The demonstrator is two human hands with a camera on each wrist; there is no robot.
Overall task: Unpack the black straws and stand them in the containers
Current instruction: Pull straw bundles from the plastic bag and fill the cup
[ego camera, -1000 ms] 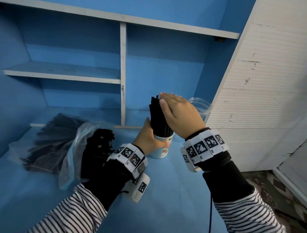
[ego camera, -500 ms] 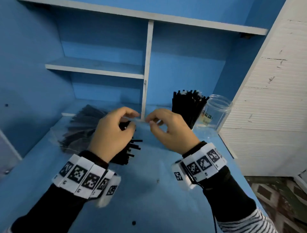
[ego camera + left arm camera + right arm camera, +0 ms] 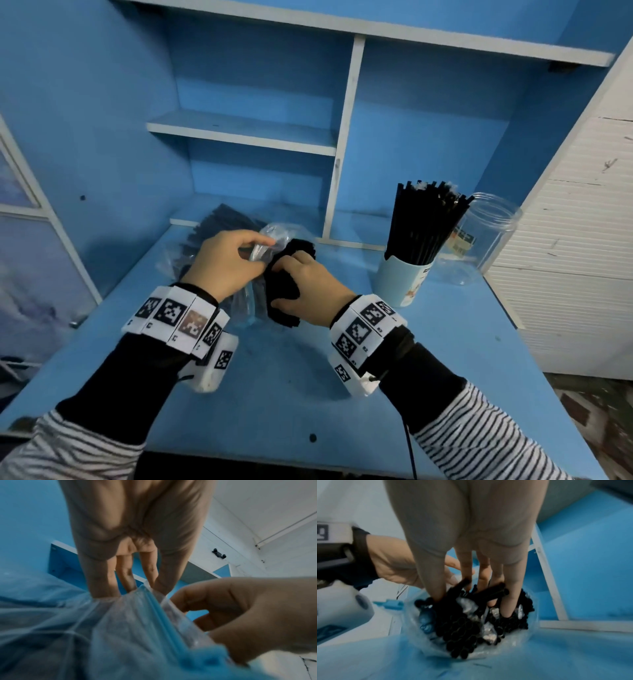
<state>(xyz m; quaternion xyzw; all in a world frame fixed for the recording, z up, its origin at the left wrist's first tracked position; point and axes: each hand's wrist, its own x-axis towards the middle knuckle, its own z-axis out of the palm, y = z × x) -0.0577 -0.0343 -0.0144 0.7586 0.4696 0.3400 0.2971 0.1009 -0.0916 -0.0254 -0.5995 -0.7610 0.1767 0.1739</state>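
Reaching away from the paper cup (image 3: 402, 281), both hands have come over to the clear plastic bag (image 3: 263, 245) that lies to the cup's left on the blue desk (image 3: 445, 359). A second ago the right hand was flat on top of the straws in that cup while the left steadied it; now the cup stands alone, its standing straws (image 3: 424, 222) fanned out and leaning a little toward the clear jar (image 3: 489, 240) just behind and right of it. That jar looks empty.

The left hand (image 3: 226, 263) pinches the rim of the bag between thumb and fingers, holding the mouth open; the left wrist view shows the film gathered under the fingertips (image 3: 104, 592). The right hand (image 3: 308, 291) has its fingers pushed in among the bundle of black straws (image 3: 471, 626) at the bag's mouth and is curled round them. A further pile of bagged straws (image 3: 212, 226) lies farther left of the cup, against the back of the desk.

The change suggests one container is judged full enough and the next batch is being drawn out, most likely for the jar. The bundle is loose, so a firm, even grasp seems needed or strays may slip and scatter.
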